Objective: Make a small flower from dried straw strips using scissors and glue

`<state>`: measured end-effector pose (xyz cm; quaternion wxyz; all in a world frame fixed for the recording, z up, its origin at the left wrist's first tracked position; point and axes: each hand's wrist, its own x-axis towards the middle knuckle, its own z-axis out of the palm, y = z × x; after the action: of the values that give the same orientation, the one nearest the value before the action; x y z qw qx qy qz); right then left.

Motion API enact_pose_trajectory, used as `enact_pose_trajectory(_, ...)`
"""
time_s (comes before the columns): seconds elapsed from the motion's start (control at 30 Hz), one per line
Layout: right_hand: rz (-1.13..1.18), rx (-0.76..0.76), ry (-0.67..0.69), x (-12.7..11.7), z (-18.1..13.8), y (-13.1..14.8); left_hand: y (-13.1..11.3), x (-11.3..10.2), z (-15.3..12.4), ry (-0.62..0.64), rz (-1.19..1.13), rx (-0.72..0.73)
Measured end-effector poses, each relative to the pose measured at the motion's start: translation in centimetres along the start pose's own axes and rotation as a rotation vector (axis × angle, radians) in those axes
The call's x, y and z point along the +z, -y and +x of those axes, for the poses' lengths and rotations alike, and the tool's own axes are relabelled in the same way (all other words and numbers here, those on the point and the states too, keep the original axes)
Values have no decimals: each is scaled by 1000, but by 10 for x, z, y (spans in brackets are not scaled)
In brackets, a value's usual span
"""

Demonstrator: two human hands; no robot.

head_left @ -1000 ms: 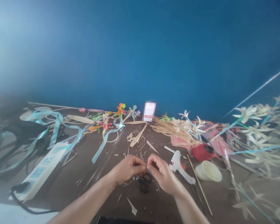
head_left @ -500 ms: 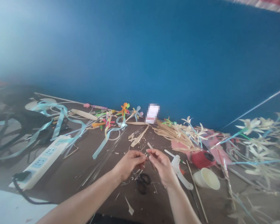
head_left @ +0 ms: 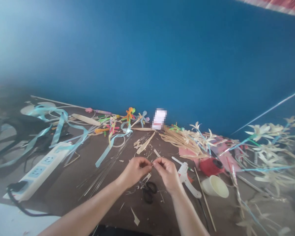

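Observation:
My left hand (head_left: 137, 168) and my right hand (head_left: 166, 170) meet fingertip to fingertip above the table. Both are closed in a pinch, and what lies between the fingers is too small to make out. Under them rest black-handled scissors (head_left: 149, 191), with pale scraps strewn around the blades. Just to the right of my right hand lies a white glue gun (head_left: 186, 178). Beyond my fingers is a dry, pale husk strip (head_left: 146, 143) on the brown tabletop.
A power strip (head_left: 40, 170) with a black plug lies at left, near blue ribbon (head_left: 103, 154) and thin wires (head_left: 100, 173). At right are a paper cup (head_left: 215, 186), a red spool (head_left: 211, 166), a stick (head_left: 205, 200) and pale husk flowers (head_left: 260, 132). A blue wall (head_left: 147, 59) rises behind.
My right hand has turned and its fingertips have closed in toward my left fingertips. The whole view has shifted slightly; the things on the table lie as before.

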<state>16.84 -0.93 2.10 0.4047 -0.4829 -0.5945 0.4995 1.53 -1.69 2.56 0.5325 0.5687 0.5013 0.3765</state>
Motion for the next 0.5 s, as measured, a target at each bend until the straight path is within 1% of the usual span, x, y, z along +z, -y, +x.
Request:
enact_pose_trajectory(0.07, -49, -38, -21, 0, 0, 0, 1, 2, 0, -27, 52, 34)
enact_pose_trajectory(0.13, -93, -69, -46, 0, 0, 0, 3, 5, -1, -102, 95, 67)
enact_pose_trajectory(0.2, -80, -56, -30, -2, 1, -1, 3, 8, -2, -153, 52, 58)
enact_pose_trajectory(0.23, -39, -26, 0, -3, 2, -1, 3, 9, -3, -136, -31, 19)
enact_pose_trajectory(0.27, 20, 11, 41, -3, 3, -1, 3, 9, -3, -91, -151, -41)
enact_pose_trajectory(0.37, 192, 90, 151, -5, 4, -1, 0, 9, -3, 74, -511, -233)
enact_pose_trajectory(0.43, 223, 78, 162, -5, 5, 1, -3, 7, -2, 122, -600, -285)
enact_pose_trajectory(0.5, 206, 52, 136, -4, 6, 3, -5, 5, 1, 138, -576, -271)
